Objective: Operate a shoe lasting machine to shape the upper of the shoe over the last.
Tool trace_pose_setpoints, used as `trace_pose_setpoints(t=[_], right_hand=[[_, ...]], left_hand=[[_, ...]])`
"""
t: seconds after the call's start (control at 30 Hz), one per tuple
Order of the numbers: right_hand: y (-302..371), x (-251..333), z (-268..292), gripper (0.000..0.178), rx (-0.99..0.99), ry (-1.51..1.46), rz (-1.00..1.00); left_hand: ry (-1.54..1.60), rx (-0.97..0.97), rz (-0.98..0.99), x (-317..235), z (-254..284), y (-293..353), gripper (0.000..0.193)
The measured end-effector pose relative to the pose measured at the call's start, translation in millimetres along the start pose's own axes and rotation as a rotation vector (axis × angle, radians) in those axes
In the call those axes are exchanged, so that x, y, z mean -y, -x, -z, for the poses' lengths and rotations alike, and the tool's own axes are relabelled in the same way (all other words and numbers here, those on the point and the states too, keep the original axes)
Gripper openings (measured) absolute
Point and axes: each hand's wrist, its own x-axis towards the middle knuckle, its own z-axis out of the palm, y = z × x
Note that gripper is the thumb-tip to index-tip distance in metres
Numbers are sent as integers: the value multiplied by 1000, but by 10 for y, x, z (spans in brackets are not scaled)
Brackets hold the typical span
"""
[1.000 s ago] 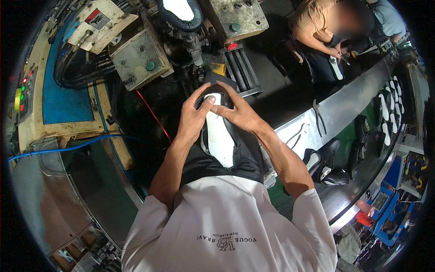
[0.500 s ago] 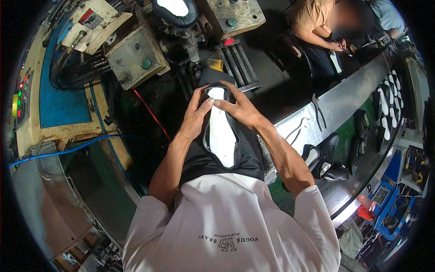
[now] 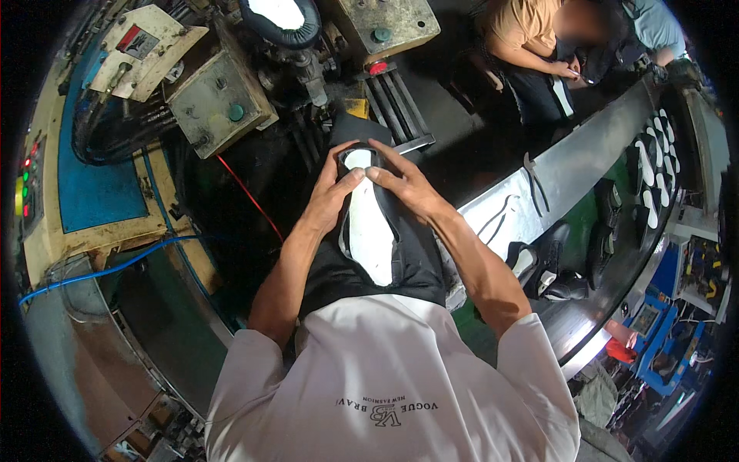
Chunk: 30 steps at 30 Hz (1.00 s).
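White shirt: the person's white short-sleeved shirt [image 3: 385, 385] fills the lower edge and hides the lap and whatever the shoe rests on.
Shoe: the black shoe upper on its white last [image 3: 375, 231], sole side up, lies lengthwise away from the body between both forearms, likely so the toe points at the machine.
Left hand: the left hand [image 3: 332, 199] is closed on the shoe's toe end, thumb pressed on the white bottom.
Right hand: the right hand [image 3: 404, 185] grips the same end from the other side, fingers spread over the black edge, seemingly stretching it flat.
Machine: the grey metal machine with green buttons [image 3: 223, 100] stands just beyond the toe; its lower parts are lost in shadow.
Bench: the curved metal bench [image 3: 539, 192] at the right carries dark shoes [image 3: 554, 266].
Co-worker: a seated person in an orange top [image 3: 523, 31] is cut off by the rim; what those hands hold is unclear.
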Motion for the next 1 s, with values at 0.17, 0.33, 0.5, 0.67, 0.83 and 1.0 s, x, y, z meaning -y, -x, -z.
trace_pose_setpoints(t=[0.17,0.33,0.5,0.67,0.83,1.0], right_hand=[[752,-46,-495,108,-34,299,-52],[917,-9,-770,114,-153,692,322],[656,276,-827,126,-227,1006,636],[627,413,-719,115,-166,863,540],[350,434,-583,77,-81,309,126],[442,325,-606,98,-116,763,367]], left_hand=[[-21,-77,-136,-239,120,228,67],[259,-104,-78,-922,351,636,93],[-18,-50,-276,-1309,390,935,121],[161,-123,-197,-925,326,918,107],[189,-101,-121,-170,147,736,72],[518,19,81,66,175,608,60]])
